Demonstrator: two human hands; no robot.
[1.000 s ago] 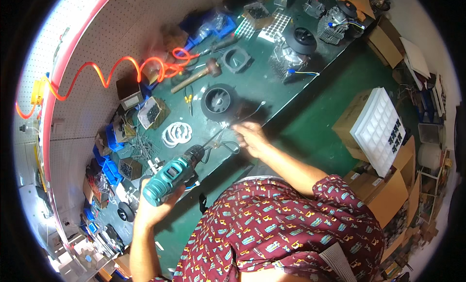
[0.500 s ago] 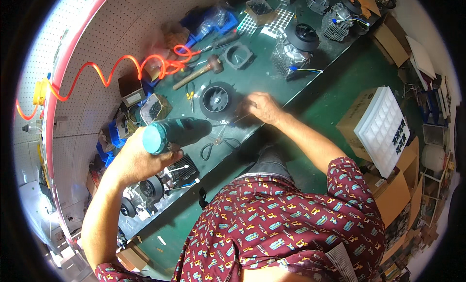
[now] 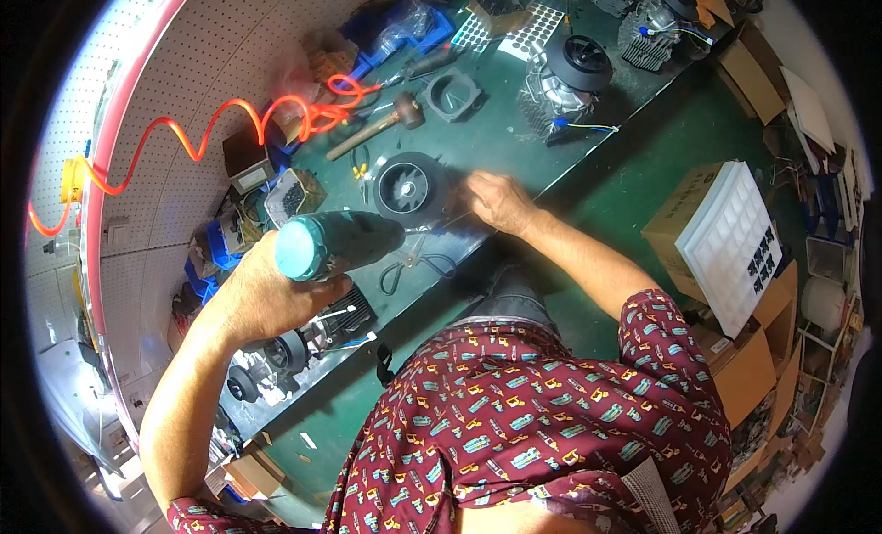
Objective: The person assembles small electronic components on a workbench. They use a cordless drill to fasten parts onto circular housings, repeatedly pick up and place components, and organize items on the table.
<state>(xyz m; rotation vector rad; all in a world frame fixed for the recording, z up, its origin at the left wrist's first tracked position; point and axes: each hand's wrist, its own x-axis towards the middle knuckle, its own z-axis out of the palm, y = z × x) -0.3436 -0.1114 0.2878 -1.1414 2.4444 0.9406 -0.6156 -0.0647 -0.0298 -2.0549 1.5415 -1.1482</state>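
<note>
My left hand (image 3: 262, 291) is closed round a teal power driver (image 3: 303, 247), whose dark front end points right, toward a black fan wheel (image 3: 406, 187) on the green bench. The driver's tip is hard to make out beside the fan unit's near edge. My right hand (image 3: 498, 202) is at the right side of that unit, its fingers curled in against it. What lies between those fingertips is hidden. Just below the fan, a pair of dark-handled scissors (image 3: 393, 277) lies partly behind the driver. Yellow-handled pliers (image 3: 360, 163) rest left of the fan.
Beyond the fan lie a mallet (image 3: 377, 128) and a grey square frame (image 3: 453, 96). Another fan unit (image 3: 577, 67) stands far right; a motor assembly (image 3: 285, 352) sits under my left forearm. An orange coiled hose (image 3: 207, 134) hangs at left. Cartons (image 3: 680, 208) stand off the bench's right edge.
The whole view has shifted slightly. My left hand still holds the driver close to the fan unit, and my right hand stays at the unit's side.
</note>
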